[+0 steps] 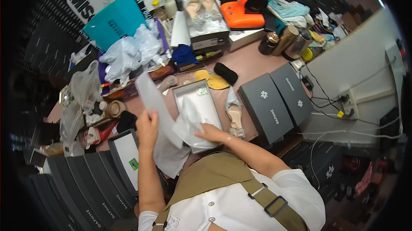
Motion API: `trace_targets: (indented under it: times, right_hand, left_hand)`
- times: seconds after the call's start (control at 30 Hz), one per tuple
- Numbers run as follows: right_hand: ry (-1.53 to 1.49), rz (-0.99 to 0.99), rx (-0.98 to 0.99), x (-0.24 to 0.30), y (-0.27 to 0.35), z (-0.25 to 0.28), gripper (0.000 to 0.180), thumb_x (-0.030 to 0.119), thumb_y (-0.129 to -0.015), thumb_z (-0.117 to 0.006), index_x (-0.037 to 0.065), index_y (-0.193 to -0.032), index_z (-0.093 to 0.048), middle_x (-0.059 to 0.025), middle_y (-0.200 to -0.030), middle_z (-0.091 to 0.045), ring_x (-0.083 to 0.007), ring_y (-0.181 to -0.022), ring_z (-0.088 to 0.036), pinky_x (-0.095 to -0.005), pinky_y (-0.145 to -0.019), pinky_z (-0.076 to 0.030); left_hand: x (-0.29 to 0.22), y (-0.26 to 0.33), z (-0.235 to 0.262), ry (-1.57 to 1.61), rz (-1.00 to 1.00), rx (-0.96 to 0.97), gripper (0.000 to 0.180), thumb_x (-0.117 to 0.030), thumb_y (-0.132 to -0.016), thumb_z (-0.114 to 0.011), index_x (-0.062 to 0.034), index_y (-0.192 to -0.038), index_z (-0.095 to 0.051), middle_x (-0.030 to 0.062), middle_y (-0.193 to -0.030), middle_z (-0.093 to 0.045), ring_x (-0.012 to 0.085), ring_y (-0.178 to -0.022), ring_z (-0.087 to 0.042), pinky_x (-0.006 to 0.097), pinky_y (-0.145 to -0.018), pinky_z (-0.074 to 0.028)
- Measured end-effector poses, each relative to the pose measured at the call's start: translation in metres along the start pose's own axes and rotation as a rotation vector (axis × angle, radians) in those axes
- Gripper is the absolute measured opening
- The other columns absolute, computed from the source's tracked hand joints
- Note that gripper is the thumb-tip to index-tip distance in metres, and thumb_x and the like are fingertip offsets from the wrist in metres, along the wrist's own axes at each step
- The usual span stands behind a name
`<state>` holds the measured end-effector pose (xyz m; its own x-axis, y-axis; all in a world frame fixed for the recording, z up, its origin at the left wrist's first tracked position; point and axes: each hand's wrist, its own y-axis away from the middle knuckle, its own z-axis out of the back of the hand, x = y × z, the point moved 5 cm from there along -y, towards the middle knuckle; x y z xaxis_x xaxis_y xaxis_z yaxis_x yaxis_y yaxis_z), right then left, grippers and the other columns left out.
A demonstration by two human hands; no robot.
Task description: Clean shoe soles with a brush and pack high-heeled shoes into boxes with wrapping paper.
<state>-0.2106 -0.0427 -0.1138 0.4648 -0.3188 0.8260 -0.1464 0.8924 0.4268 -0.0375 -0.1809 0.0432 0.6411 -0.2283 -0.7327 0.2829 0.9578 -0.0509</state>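
My left hand [147, 129] is closed on the edge of a long sheet of white tissue paper [165, 138], which hangs over the left side of an open shoebox. The shoebox [175, 98] is grey outside and white inside. Over its near part, my right hand [210, 132] grips a crumpled piece of tissue paper [185, 123]; its fingertips are partly hidden by the paper. Just right of the box lies a silver pointed shoe [234, 113] with a sparkling strap. Two dark grey lidded shoeboxes [268, 121] lie side by side farther right.
Silver shoes [194, 7] stand on a box at the back. Nearby are an orange device [240, 15], a black brush [225, 74] and metal flasks [288, 37]. Plastic bags [128, 55] fill the left side. Grey boxes [81, 188] stand at lower left; cables [330, 98] run along the right wall.
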Motion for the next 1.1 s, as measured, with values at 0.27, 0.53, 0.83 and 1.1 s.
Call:
trace_targets:
  times: [0.27,0.53,0.83,1.1]
  right_hand:
    - [-0.269,0.247,-0.565,0.059,0.077,0.07,0.066,0.033,-0.088,-0.058,-0.002,-0.138,-0.034,-0.029,-0.134,-0.039,-0.0381,-0.126,-0.039,-0.0416,-0.104,-0.032]
    - [0.343,0.152,-0.302,-0.019,0.006,-0.011,0.045,0.009,-0.083,-0.052,-0.005,-0.125,-0.045,-0.0314,-0.115,-0.053,-0.0409,-0.112,-0.05,-0.0411,-0.093,-0.043]
    - [0.296,0.366,-0.356,-0.021,-0.021,-0.013,0.038,0.005,-0.083,-0.052,-0.007,-0.119,-0.049,-0.0269,-0.119,-0.053,-0.0408,-0.116,-0.047,-0.0432,-0.1,-0.037]
    - [0.127,0.387,-0.083,0.083,0.035,0.016,0.034,0.008,-0.084,-0.059,-0.001,-0.116,-0.055,-0.0176,-0.102,-0.061,-0.0271,-0.085,-0.063,-0.0343,-0.075,-0.05]
  left_hand:
    - [0.026,0.027,-0.062,0.337,0.172,0.159,0.022,-0.017,-0.087,-0.059,0.0042,-0.092,-0.062,0.0072,-0.068,-0.063,0.0118,-0.054,-0.057,0.029,-0.048,-0.046]
    - [0.028,0.041,-0.138,0.038,-0.015,0.237,0.022,-0.011,-0.086,-0.055,0.0029,-0.103,-0.057,0.0204,-0.087,-0.062,0.029,-0.074,-0.064,0.04,-0.068,-0.051]
    - [0.075,0.056,-0.096,0.008,-0.118,-0.127,0.046,-0.008,-0.08,-0.061,0.0,-0.123,-0.048,0.0213,-0.118,-0.052,0.0383,-0.112,-0.048,0.043,-0.099,-0.036]
    - [0.13,0.114,-0.026,-0.299,0.143,-0.075,0.057,-0.02,-0.072,-0.073,-0.0008,-0.12,-0.048,0.0202,-0.113,-0.049,0.0384,-0.108,-0.048,0.045,-0.09,-0.041]
